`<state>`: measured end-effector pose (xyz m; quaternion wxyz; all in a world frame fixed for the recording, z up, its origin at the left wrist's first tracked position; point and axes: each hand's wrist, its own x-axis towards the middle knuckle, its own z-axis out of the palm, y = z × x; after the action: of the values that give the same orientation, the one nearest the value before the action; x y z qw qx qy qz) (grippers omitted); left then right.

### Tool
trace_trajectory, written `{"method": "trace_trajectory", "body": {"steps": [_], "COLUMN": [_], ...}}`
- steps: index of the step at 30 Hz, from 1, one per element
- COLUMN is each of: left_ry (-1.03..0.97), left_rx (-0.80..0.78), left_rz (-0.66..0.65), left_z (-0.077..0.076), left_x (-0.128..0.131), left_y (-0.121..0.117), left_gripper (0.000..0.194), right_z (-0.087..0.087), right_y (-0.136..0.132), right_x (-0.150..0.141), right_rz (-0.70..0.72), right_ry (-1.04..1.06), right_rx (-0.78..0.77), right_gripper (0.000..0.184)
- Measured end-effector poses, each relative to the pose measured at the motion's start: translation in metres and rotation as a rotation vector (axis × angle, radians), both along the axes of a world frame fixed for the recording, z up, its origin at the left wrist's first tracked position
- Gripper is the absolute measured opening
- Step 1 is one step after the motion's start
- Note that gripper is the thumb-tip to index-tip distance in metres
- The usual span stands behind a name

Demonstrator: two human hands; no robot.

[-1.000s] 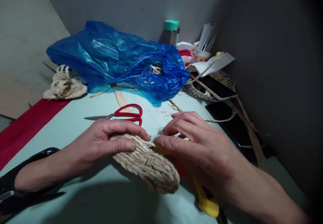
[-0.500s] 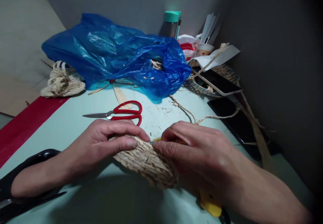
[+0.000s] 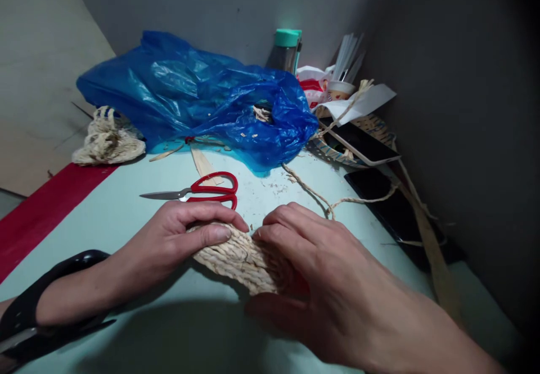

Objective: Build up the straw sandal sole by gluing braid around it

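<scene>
A piece woven from braided straw cord [image 3: 236,258] is held between both my hands above the pale table. My left hand [image 3: 198,230] grips its upper left edge, thumb on the near face and fingers over the far side. At its right end my right hand [image 3: 312,267] is wrapped round it, fingers on top and the thumb, in shadow, below. A bit of something red [image 3: 300,285] shows by the right palm; what it is I cannot tell. Just beyond my left hand lie red-handled scissors [image 3: 213,187], blades pointing left.
A blue plastic bag [image 3: 189,93] spreads across the back, beside a lump of woven straw [image 3: 108,140]. On the right are a cord [image 3: 312,191], a dark tablet-like slab [image 3: 388,211] and a basket [image 3: 333,152] with a phone [image 3: 367,140]. A black loop-shaped thing [image 3: 80,258] surrounds my left forearm.
My right hand has turned, its thumb moving from the top edge to beneath the woven piece. The yellow thing below that hand is out of sight. The view has shifted slightly.
</scene>
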<state>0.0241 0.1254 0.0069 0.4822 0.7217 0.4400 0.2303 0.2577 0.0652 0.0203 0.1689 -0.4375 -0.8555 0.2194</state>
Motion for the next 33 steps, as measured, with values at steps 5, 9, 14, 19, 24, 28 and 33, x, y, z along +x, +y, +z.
{"method": "trace_trajectory", "body": {"steps": [5,9,14,19,24,28,33], "left_ry": [-0.086,-0.095,0.086,0.273,0.285,0.262,0.297], "left_rx": [-0.041,0.014,0.406,0.757,1.001,1.024,1.058], "left_rz": [0.046,-0.015,-0.188,-0.296,-0.295,-0.248,-0.259], "left_z": [-0.001,-0.004,-0.007,-0.012,-0.012,-0.011,-0.014], "left_x": [0.003,0.001,-0.009,-0.011,-0.006,-0.008,-0.013], "left_y": [-0.004,-0.003,-0.003,-0.015,-0.019,-0.016,-0.012], "left_gripper": [0.011,0.014,0.028,0.059,0.043,0.039,0.038], "right_z": [-0.008,-0.012,-0.013,-0.012,-0.010,-0.004,0.007], "right_y": [0.000,0.002,0.004,0.006,0.004,0.003,0.004], "right_x": [-0.007,-0.011,-0.012,-0.012,-0.013,-0.003,0.013], "right_rz": [-0.035,-0.048,-0.067,-0.086,-0.058,-0.083,-0.134], "right_ry": [-0.025,0.010,0.030,0.048,0.057,0.050,0.078], "right_rx": [0.112,0.158,0.155,0.161,0.161,0.081,0.024], "right_gripper": [0.028,0.020,0.022,0.021,0.019,0.050,0.046]}}
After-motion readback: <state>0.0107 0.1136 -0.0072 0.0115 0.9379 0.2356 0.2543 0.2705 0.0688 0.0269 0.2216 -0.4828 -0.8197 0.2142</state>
